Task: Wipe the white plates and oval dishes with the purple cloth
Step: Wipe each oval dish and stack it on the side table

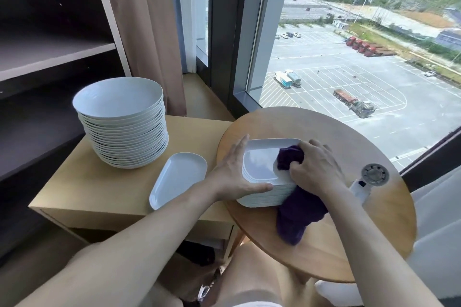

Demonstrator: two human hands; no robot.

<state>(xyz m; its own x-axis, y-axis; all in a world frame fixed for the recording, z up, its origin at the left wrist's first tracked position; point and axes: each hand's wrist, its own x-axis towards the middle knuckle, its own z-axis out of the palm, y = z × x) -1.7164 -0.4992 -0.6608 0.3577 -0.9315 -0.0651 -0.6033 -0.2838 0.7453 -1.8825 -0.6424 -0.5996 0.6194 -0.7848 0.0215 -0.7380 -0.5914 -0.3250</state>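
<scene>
A stack of white oval dishes (259,164) sits on the round wooden table (349,137). My right hand (316,167) grips the purple cloth (296,217) and presses a bunched part of it into the top dish's right side; the rest of the cloth hangs over the stack onto the table. My left hand (232,172) lies flat with fingers spread along the stack's left edge, thumb along its front rim. A single white oval dish (178,178) lies on the low square table (99,177), beside a tall stack of round white plates (124,122).
A white device with a round grey top (371,177) stands at the round table's right edge. Dark shelves (50,57) rise at the left, a brown curtain (144,32) behind the plates. A large window (361,45) overlooks a parking lot. My knees are below the tables.
</scene>
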